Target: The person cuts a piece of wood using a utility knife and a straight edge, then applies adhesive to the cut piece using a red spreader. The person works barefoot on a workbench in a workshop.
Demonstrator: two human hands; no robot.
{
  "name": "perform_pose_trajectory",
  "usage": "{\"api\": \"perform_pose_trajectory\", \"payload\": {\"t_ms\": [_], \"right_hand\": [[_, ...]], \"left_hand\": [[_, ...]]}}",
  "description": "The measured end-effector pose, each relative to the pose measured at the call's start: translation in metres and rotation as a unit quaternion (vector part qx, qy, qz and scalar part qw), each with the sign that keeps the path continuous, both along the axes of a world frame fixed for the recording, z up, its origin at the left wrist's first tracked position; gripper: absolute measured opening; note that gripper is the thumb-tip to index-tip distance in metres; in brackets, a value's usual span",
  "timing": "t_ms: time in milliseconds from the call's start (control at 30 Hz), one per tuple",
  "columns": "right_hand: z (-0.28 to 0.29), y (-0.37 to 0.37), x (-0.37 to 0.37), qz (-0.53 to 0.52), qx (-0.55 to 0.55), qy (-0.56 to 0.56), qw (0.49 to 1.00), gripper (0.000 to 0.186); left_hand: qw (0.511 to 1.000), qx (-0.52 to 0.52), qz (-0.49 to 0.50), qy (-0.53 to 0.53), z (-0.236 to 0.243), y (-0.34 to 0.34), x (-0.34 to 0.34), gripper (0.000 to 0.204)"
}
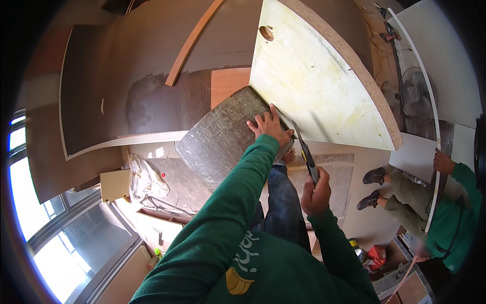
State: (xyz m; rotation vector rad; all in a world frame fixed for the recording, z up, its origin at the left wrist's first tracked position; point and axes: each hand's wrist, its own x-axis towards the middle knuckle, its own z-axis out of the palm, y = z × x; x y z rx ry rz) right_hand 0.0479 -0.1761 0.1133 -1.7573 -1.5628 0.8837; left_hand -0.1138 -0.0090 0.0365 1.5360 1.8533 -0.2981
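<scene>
My left hand (271, 128) lies on a dark grey-brown sheet (215, 137), fingers spread and pressing near its right corner. The sheet overhangs the front of the brown worktop, with its far corner against a pale board. Just to the right, my right hand (316, 192) grips a utility knife (310, 164) with a black and yellow handle. Its narrow blade points up and away, beside the sheet's corner. The pale yellowish board (309, 76) has a curved chipboard edge and a round hole.
A thin wooden strip (192, 43) lies on the brown worktop (126, 55). At right, a co-worker's hand (444, 162) holds a long white-edged panel (431, 101). A fan (417, 91) stands beyond. Plastic sheeting (147, 177) lies on the floor at left.
</scene>
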Motion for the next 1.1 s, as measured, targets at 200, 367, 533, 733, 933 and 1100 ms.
{"api": "perform_pose_trajectory", "payload": {"t_ms": [200, 367, 533, 733, 933, 1100], "right_hand": [[-0.042, 0.118, -0.060, 0.117, 0.082, -0.124, 0.982, 0.031], [-0.053, 0.140, -0.091, 0.117, 0.038, -0.165, 0.979, 0.026], [-0.086, 0.163, -0.100, 0.156, -0.073, -0.209, 0.963, 0.025], [-0.089, 0.206, -0.126, 0.197, -0.217, -0.244, 0.924, 0.030], [-0.099, 0.223, -0.127, 0.185, -0.272, -0.261, 0.908, 0.035], [-0.098, 0.186, -0.119, 0.207, -0.323, -0.307, 0.871, 0.037]], "left_hand": [[0.998, 0.047, 0.025, -0.034, -0.026, -0.012, -0.007, 0.092], [0.952, 0.208, 0.148, -0.167, -0.065, -0.040, -0.035, 0.058], [0.942, 0.232, 0.174, -0.171, -0.061, -0.050, -0.041, 0.061], [0.939, 0.235, 0.188, -0.164, -0.061, -0.040, -0.038, 0.092], [0.937, 0.193, 0.240, -0.165, -0.058, -0.023, -0.043, 0.102], [0.962, 0.160, 0.201, -0.097, -0.073, -0.030, -0.052, 0.101]]}}
